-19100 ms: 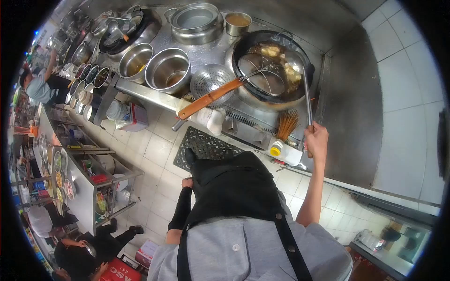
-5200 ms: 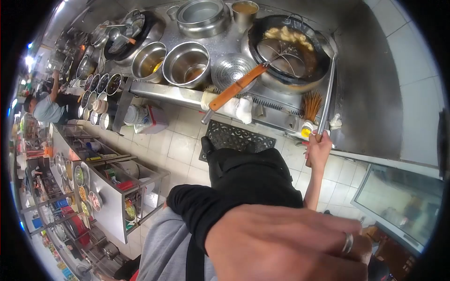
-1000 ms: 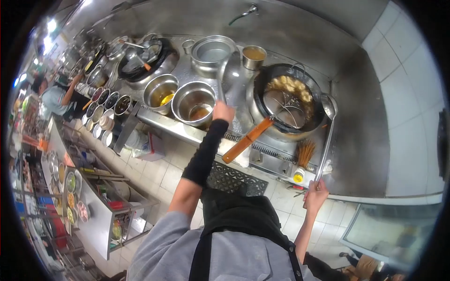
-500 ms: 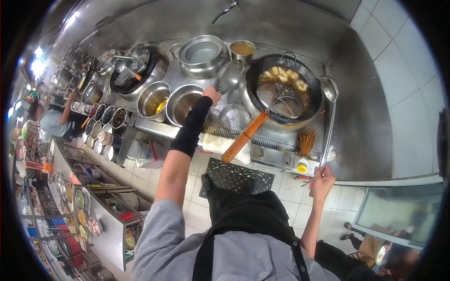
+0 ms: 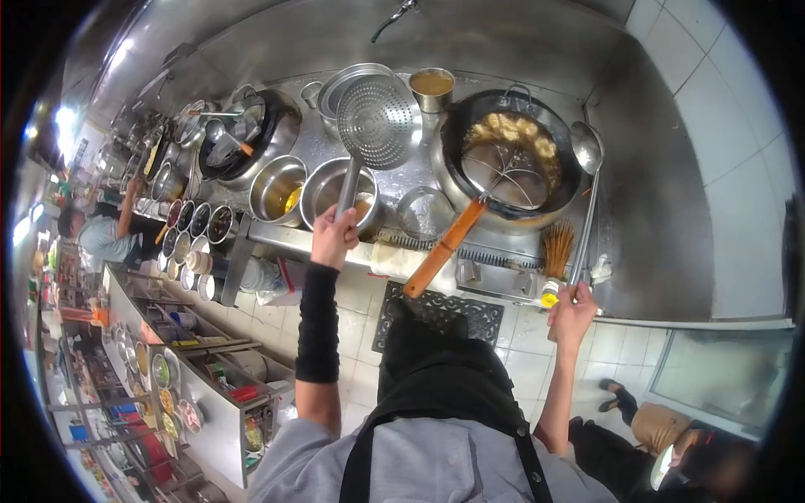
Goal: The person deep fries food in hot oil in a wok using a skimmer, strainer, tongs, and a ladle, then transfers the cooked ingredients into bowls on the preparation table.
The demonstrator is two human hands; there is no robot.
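My left hand [image 5: 334, 237] is closed round the handle of a perforated skimmer [image 5: 379, 122]. The skimmer's round face hangs over the pots at the back, partly hiding a wide steel pot [image 5: 340, 84]. At the right, my right hand [image 5: 573, 311] grips the long handle of a ladle [image 5: 587, 148], whose bowl is beside the wok's right rim. Pale food pieces [image 5: 513, 127] cluster at the far side of the dark oil in the wok [image 5: 453, 134]. A wire strainer with a wooden handle [image 5: 449, 247] rests across the wok, its handle toward me, touched by neither hand.
Two steel pots, one with yellow liquid [image 5: 277, 189], one below the skimmer [image 5: 323, 180], stand left of the wok. A bamboo brush [image 5: 557, 247] is near the counter's front edge. A second wok [image 5: 281, 126] is further left. A co-worker [image 5: 109, 235] stands at far left; people sit at lower right.
My left hand has moved left and toward me, swinging the skimmer up from beside the wok so its face shows. My right hand with the ladle has shifted only slightly.
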